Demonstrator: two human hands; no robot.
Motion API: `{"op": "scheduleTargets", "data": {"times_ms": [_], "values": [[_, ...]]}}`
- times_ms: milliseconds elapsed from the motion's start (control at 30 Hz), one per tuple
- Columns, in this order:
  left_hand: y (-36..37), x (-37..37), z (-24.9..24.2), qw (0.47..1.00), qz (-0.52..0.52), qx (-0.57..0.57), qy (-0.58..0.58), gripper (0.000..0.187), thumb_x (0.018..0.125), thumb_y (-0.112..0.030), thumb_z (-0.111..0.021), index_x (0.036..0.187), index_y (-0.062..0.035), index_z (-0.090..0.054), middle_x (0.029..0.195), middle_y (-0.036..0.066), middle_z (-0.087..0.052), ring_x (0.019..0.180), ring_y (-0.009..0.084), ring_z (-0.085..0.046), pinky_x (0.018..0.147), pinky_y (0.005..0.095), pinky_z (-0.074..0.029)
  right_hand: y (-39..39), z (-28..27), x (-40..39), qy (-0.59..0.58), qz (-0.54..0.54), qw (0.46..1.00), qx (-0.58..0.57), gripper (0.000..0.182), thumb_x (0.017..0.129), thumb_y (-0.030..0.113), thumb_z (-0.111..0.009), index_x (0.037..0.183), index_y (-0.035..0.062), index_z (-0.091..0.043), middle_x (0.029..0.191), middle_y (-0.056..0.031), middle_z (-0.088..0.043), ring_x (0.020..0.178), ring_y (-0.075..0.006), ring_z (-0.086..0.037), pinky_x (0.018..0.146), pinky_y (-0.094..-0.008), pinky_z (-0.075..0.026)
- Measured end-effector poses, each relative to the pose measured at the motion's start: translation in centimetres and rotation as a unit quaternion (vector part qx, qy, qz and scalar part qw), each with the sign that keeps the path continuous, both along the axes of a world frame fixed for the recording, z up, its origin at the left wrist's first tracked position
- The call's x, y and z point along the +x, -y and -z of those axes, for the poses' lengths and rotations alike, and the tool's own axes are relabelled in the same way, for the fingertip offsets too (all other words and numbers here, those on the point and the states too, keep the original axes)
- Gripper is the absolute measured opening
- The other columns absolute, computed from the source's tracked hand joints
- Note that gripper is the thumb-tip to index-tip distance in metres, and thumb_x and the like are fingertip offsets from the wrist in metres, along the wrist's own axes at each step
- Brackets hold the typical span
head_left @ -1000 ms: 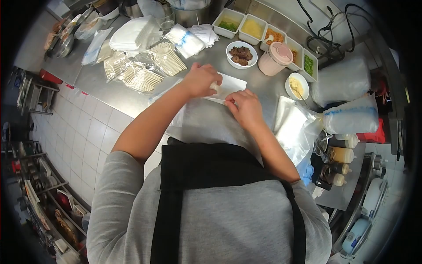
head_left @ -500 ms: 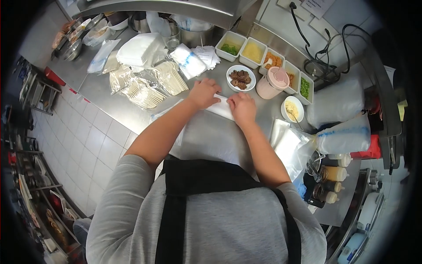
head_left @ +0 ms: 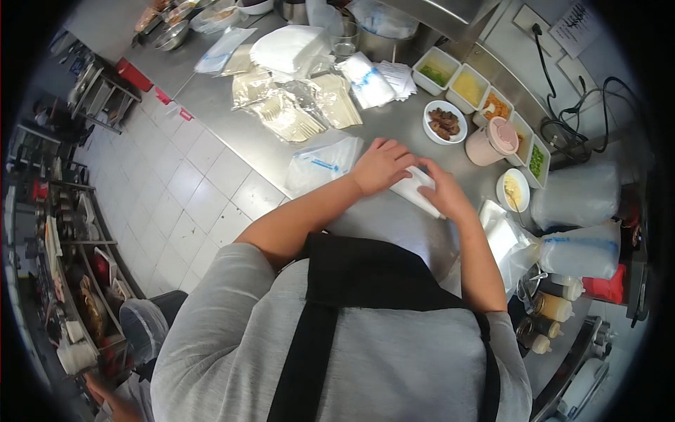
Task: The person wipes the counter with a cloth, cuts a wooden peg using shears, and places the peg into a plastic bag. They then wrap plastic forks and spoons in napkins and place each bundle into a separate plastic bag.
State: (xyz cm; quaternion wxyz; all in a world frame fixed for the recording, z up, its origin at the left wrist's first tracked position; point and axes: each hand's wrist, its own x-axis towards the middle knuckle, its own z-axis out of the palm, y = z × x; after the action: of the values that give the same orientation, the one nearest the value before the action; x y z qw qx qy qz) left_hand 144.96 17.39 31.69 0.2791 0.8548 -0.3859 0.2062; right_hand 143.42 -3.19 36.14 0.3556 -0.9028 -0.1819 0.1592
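Observation:
A white, smooth roll or folded sheet (head_left: 420,195) lies slantwise on the steel counter; its exact material I cannot make out. My left hand (head_left: 383,167) curls over its far left end, fingers close together. My right hand (head_left: 448,190) grips it further along, thumb on the near side and fingers bent over the top. Left of my left hand lies a clear plastic bag (head_left: 322,165) with blue print. Beyond the hands stand a white bowl of browned meat pieces (head_left: 444,123) and a pink lidded jar (head_left: 491,142).
White tubs of chopped greens (head_left: 436,72), yellow shreds (head_left: 468,87) and orange bits (head_left: 496,107) line the back. A bowl of pale yellow food (head_left: 512,191) holds a spoon. Wrapped wooden cutlery (head_left: 292,116) lies left. Squeeze bottles (head_left: 552,307) stand right. Another person's arm (head_left: 105,394) shows lower left.
The camera view has swung, so the counter appears shifted right and upward. My right hand has opened wider around the white roll. Another person's arm has come in at lower left.

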Motion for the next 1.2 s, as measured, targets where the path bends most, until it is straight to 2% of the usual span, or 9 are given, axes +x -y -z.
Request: {"op": "scheduleTargets", "data": {"times_ms": [167,333,433,533,633,733,1000,1067,1200], "values": [[-8.5,-4.5,-0.5,0.930,-0.307,-0.199,-0.032,0.042,0.068,-0.018,-0.076,0.102,-0.0074,-0.054,0.101,0.013,-0.053,0.097,0.0349,-0.050,0.088,0.0427,-0.040,0.0,-0.3,-3.7,-0.021,0.078,0.984,0.160,0.057,0.079,-0.007,-0.054,0.130,0.0164,-0.045,0.119,-0.0162,-0.058,0.114,-0.0318,-0.055,0.097,-0.0334,-0.040],[-14.7,-5.9,1.4,0.862,-0.466,-0.073,-0.187,0.028,0.071,-0.017,-0.074,0.095,-0.0072,-0.063,0.100,0.013,-0.057,0.100,0.0329,-0.049,0.087,0.0411,-0.042,0.3,0.1,-5.3,-0.003,0.071,0.990,0.119,0.037,0.080,-0.005,-0.052,0.112,0.0121,-0.062,0.120,-0.0186,-0.058,0.108,-0.0319,-0.058,0.092,-0.0314,-0.042],[-15.0,-5.0,1.1,0.886,-0.420,-0.051,-0.188,0.021,0.074,-0.017,-0.073,0.092,-0.0080,-0.067,0.095,0.012,-0.062,0.091,0.0288,-0.056,0.079,0.0379,-0.046,-0.4,1.2,-6.0,0.093,0.097,0.986,0.100,0.025,0.080,-0.006,-0.050,0.093,0.0062,-0.069,0.091,-0.0112,-0.060,0.083,-0.0216,-0.059,0.077,-0.0283,-0.045],[-15.6,-4.4,-0.6,0.819,-0.402,-0.159,-0.376,0.021,0.075,-0.012,-0.072,0.095,-0.0054,-0.067,0.088,0.010,-0.066,0.076,0.0218,-0.062,0.070,0.0331,-0.049,-0.9,1.3,-6.6,0.117,0.109,0.980,0.118,0.026,0.079,-0.007,-0.051,0.090,0.0067,-0.070,0.086,-0.0112,-0.058,0.076,-0.0221,-0.058,0.072,-0.0296,-0.045],[-16.3,-4.5,-1.1,0.763,-0.258,-0.346,-0.481,0.019,0.080,-0.006,-0.069,0.098,-0.0013,-0.064,0.094,0.008,-0.067,0.077,0.0145,-0.062,0.066,0.0272,-0.049,-1.8,0.0,-7.3,0.109,0.097,0.981,0.130,0.026,0.078,-0.006,-0.051,0.091,0.0073,-0.070,0.085,-0.0126,-0.057,0.075,-0.0240,-0.058,0.071,-0.0294,-0.045],[-14.2,-5.7,-2.4,0.673,-0.225,-0.484,-0.512,0.018,0.080,0.000,-0.068,0.097,-0.0011,-0.062,0.090,0.007,-0.066,0.082,0.0149,-0.063,0.071,0.0270,-0.050,-3.6,-1.4,-7.5,0.108,0.101,0.985,0.087,0.023,0.077,-0.001,-0.054,0.089,0.0086,-0.071,0.105,-0.0240,-0.060,0.087,-0.0379,-0.061,0.080,-0.0360,-0.049],[-6.0,-7.9,-1.5,0.661,-0.081,-0.514,-0.540,0.019,0.075,0.002,-0.073,0.082,-0.0061,-0.056,0.078,0.005,-0.063,0.072,0.0144,-0.063,0.066,0.0251,-0.051,-8.2,-2.9,-8.0,0.223,0.065,0.968,0.099,0.029,0.070,0.026,-0.078,0.086,0.0038,-0.068,0.087,-0.0177,-0.057,0.082,-0.0343,-0.060,0.072,-0.0389,-0.048],[-3.3,-8.9,-3.7,0.632,-0.037,-0.538,-0.557,0.022,0.075,0.000,-0.074,0.079,-0.0070,-0.054,0.073,0.005,-0.062,0.066,0.0113,-0.061,0.062,0.0224,-0.048,-7.6,-1.8,-7.6,0.191,0.066,0.970,0.133,0.027,0.072,0.027,-0.077,0.083,0.0036,-0.068,0.087,-0.0174,-0.059,0.083,-0.0341,-0.061,0.074,-0.0387,-0.048],[-3.8,-7.4,-3.3,0.677,-0.022,-0.515,-0.526,0.024,0.076,-0.003,-0.076,0.077,-0.0075,-0.052,0.068,-0.001,-0.056,0.060,0.0068,-0.054,0.055,0.0187,-0.042,-5.6,0.8,-6.6,0.209,0.099,0.955,0.187,0.022,0.073,0.024,-0.075,0.077,0.0036,-0.067,0.088,-0.0178,-0.063,0.087,-0.0348,-0.061,0.079,-0.0387,-0.047]]}}
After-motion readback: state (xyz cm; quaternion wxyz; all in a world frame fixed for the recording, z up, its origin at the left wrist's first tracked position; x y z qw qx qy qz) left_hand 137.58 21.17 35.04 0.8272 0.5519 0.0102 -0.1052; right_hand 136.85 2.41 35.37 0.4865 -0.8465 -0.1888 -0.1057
